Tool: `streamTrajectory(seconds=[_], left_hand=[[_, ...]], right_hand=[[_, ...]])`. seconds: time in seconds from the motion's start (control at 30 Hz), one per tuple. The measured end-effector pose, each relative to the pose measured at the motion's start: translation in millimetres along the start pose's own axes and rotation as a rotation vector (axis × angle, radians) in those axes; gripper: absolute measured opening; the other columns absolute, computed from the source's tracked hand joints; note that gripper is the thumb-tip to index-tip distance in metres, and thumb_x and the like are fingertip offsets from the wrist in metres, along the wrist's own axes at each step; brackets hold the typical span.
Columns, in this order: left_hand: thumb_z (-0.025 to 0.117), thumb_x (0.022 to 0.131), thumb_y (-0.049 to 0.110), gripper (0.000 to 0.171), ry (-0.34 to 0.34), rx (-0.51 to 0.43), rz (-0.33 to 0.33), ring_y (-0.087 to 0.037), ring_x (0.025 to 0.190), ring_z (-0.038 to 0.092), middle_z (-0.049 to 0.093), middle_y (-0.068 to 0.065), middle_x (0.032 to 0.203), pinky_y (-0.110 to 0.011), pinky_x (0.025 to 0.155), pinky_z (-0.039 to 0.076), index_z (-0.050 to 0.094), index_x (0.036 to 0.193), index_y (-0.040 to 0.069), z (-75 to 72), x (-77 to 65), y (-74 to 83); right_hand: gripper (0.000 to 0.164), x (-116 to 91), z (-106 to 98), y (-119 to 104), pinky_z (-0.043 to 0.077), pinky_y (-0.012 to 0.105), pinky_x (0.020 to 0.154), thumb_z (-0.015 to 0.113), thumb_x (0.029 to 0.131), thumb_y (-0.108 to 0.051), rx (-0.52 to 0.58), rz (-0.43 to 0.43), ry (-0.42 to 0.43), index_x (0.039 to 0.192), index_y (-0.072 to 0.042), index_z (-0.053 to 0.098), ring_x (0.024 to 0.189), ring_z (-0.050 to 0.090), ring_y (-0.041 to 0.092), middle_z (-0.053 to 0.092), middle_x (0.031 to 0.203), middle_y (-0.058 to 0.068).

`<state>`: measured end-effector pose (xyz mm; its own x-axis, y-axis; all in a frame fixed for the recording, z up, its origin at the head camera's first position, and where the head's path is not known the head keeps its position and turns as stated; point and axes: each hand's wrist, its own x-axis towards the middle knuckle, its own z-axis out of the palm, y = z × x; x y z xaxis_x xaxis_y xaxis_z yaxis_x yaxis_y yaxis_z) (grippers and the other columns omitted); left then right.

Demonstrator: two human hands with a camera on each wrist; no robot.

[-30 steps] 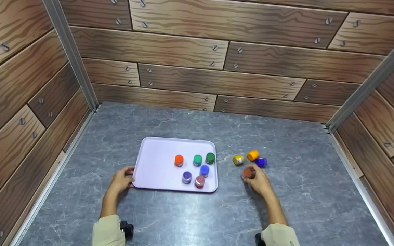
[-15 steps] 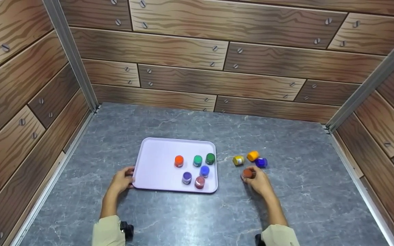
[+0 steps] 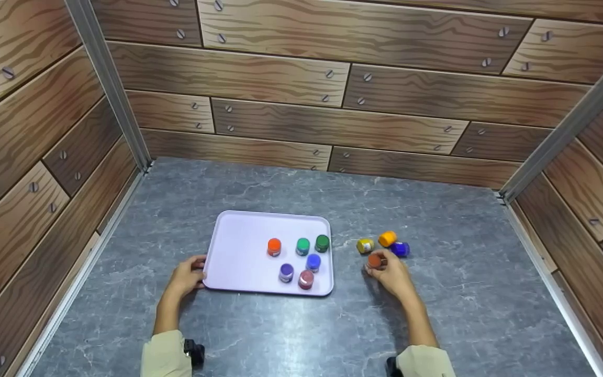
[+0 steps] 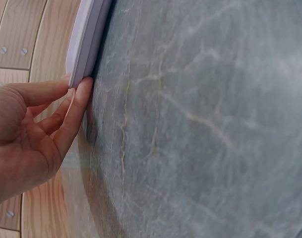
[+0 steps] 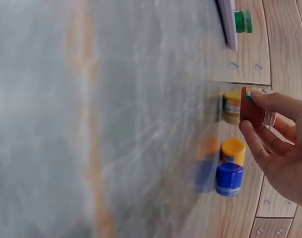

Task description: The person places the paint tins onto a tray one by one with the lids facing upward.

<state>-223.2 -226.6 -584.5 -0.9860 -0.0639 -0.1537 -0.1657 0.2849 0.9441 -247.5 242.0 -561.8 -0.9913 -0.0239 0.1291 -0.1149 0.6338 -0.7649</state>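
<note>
My right hand (image 3: 395, 275) pinches a small brown paint jar (image 5: 252, 105) between thumb and fingers, held just off the tabletop. Close behind it lie a yellow jar (image 3: 365, 245), an orange-yellow jar (image 3: 387, 239) and a dark blue jar (image 3: 400, 249), all on their sides. On the left, my left hand (image 3: 186, 276) grips the near left corner of a pale lilac tray (image 3: 244, 262), thumb on the rim and fingers at its underside in the left wrist view. Orange (image 3: 274, 247), teal, green, blue, purple and dusky red (image 3: 306, 279) jars stand on the tray's right half.
The grey marbled tabletop (image 3: 280, 335) is enclosed by wood-patterned walls (image 3: 275, 120) at the back and both sides. Metal posts (image 3: 108, 78) stand in the back corners.
The brown jar has been lifted off the table and moved slightly left and away from me in my right hand. My left hand and the tray have stayed still.
</note>
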Motion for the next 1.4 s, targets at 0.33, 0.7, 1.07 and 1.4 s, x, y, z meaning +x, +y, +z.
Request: streamTrajectory(seconds=[0.33, 0.7, 1.07, 1.4], left_hand=[[0.05, 0.077, -0.017, 0.045, -0.009, 0.008, 0.002, -0.028, 0.085, 0.057, 0.052, -0.028, 0.106, -0.032, 0.057, 0.054, 0.044, 0.121, -0.016, -0.7, 0.1, 0.1], [0.048, 0.077, -0.017, 0.045, -0.005, 0.009, -0.011, -0.028, 0.086, 0.057, 0.052, -0.028, 0.106, -0.031, 0.057, 0.054, 0.044, 0.121, -0.016, 0.0, 0.8, 0.3], [0.049, 0.077, -0.018, 0.044, -0.004, 0.012, -0.014, -0.028, 0.087, 0.057, 0.052, -0.027, 0.107, -0.032, 0.057, 0.054, 0.045, 0.121, -0.015, -0.3, 0.8, 1.0], [0.048, 0.076, -0.017, 0.044, -0.006, 0.007, -0.01, -0.029, 0.087, 0.056, 0.053, -0.027, 0.106, -0.032, 0.058, 0.054, 0.044, 0.12, -0.016, -0.8, 0.4, 0.3]], right_hand=[[0.038, -0.8, 6.5, -16.2, 0.051, 0.042, 0.076, 0.073, 0.069, 0.007, 0.036, -0.052, -0.006, 0.103, 0.005, 0.057, 0.086, 0.059, 0.035, 0.059, 0.097, 0.021], [0.039, -3.8, 15.3, -30.8, 0.052, 0.041, 0.074, 0.074, 0.065, 0.009, 0.034, -0.15, -0.009, 0.101, 0.006, 0.058, 0.086, 0.059, 0.034, 0.06, 0.094, 0.019], [0.038, -6.1, 30.5, -40.9, 0.053, 0.037, 0.07, 0.073, 0.065, 0.009, 0.054, -0.167, -0.042, 0.099, 0.003, 0.059, 0.081, 0.06, 0.032, 0.061, 0.09, 0.015], [0.036, -9.0, 44.0, -49.2, 0.053, 0.038, 0.071, 0.074, 0.066, 0.006, 0.043, -0.239, -0.093, 0.099, 0.003, 0.058, 0.08, 0.06, 0.03, 0.06, 0.091, 0.015]])
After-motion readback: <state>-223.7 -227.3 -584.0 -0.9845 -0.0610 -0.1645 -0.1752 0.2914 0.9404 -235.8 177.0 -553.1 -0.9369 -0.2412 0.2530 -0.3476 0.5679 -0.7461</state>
